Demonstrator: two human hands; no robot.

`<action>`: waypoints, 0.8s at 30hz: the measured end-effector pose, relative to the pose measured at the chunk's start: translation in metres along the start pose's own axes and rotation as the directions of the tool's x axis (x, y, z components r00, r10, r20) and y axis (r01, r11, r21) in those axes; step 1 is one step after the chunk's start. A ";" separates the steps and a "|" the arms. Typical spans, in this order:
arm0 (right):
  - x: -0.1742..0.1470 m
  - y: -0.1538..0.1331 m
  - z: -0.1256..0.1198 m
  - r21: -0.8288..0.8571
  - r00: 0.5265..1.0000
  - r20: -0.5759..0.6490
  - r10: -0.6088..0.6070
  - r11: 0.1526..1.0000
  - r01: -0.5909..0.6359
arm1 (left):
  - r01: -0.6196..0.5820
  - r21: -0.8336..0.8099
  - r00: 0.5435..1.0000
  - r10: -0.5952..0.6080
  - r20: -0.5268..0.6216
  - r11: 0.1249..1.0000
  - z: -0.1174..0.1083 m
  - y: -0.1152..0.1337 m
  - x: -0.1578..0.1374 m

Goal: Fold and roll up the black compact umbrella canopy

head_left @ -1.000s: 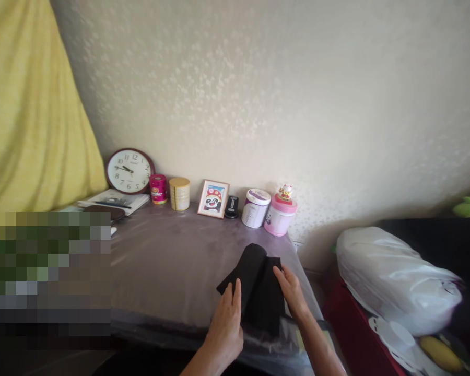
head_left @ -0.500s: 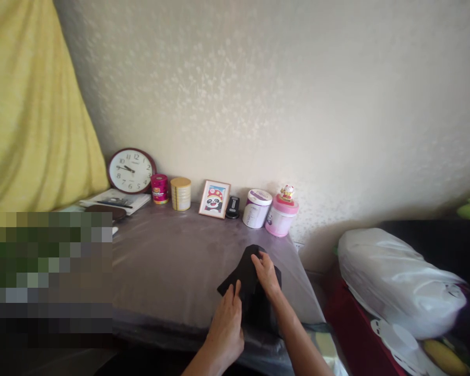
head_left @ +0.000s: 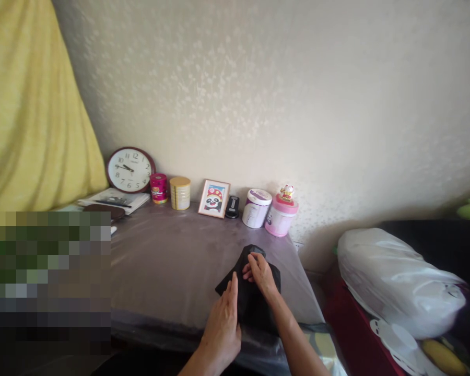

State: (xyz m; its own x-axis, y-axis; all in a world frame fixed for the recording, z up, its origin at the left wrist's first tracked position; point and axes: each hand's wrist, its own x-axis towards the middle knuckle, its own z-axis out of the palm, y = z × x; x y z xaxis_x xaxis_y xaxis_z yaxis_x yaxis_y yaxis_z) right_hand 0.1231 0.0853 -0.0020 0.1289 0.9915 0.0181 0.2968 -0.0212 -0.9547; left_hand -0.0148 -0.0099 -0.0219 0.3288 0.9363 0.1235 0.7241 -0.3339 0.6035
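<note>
A black cloth item [head_left: 247, 308], folded and peaked at its far end, lies near the front right of the grey-covered table [head_left: 172, 261]. What kind of article it is I cannot make out. My left hand [head_left: 224, 316] is at its left side with the fingers stretched straight, edge-on against the fabric. Over the upper part of the cloth, my right hand [head_left: 261, 272] has its fingers curled inward onto the black material. The lower end of the cloth is partly hidden between my forearms.
Along the wall stand a clock [head_left: 131, 169], a pink tin [head_left: 159, 188], a yellow-lidded can [head_left: 179, 194], a panda picture frame [head_left: 214, 199], a black object [head_left: 232, 207], a white tub [head_left: 257, 209] and a pink tub [head_left: 281, 218] bearing a cat figurine [head_left: 287, 194]. Right of the table lies a white plastic bag [head_left: 395, 279].
My left hand has shifted slightly up, its fingers now straighter and closer together. The right hand's fingers have curled in and moved a little left over the cloth.
</note>
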 end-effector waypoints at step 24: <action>-0.021 -0.010 0.005 -0.325 0.965 0.098 -0.241 0.909 0.260 | -0.039 0.327 0.997 0.056 -0.044 0.944 0.000 0.005 -0.002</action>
State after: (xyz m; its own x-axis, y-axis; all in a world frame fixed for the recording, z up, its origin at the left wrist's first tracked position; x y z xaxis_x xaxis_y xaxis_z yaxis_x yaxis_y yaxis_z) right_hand 0.1129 0.0650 0.0062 -0.0398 0.9749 0.2188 0.6108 0.1971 -0.7669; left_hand -0.0118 -0.0131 -0.0185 0.3420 0.9200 0.1912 0.8693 -0.3871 0.3075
